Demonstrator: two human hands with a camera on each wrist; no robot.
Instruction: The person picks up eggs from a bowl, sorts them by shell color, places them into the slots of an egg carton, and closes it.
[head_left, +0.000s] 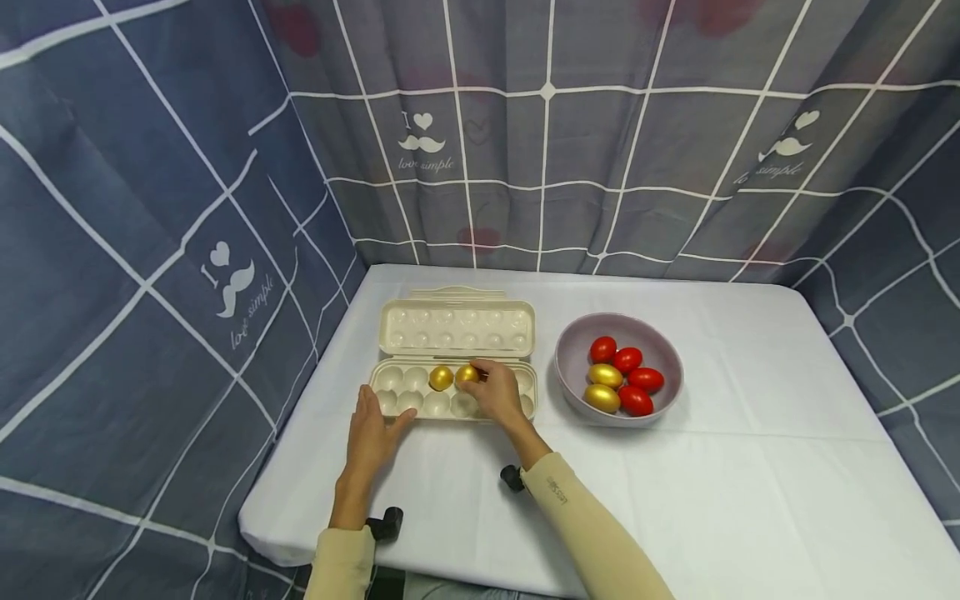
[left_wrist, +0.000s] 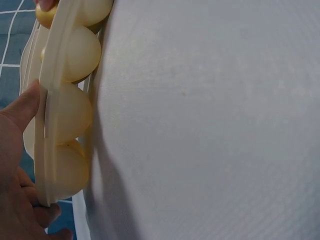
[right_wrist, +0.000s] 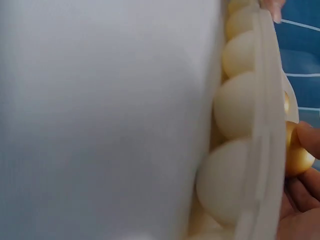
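Note:
A cream plastic egg carton (head_left: pixel 453 410) lies with its lid (head_left: pixel 457 329) folded back. My left hand (head_left: pixel 367 437) holds its left end, thumb on the front rim (left_wrist: pixel 42 125) and fingers along the side. A gold egg (head_left: pixel 441 377) sits in a back-row cup. Just right of it, my right hand (head_left: pixel 497 392) pinches another gold egg (head_left: pixel 466 373) between thumb and fingers, at the back row. In the right wrist view the thumb lies on that egg (right_wrist: pixel 296 157), beyond the carton's front rim.
Right of the carton stands a mauve bowl (head_left: pixel 564 385) with several red eggs (head_left: pixel 636 400) and two gold eggs (head_left: pixel 602 398). A white cloth (head_left: pixel 750 467) covers the table. Dark checked curtains (head_left: pixel 585 142) hang behind and on both sides.

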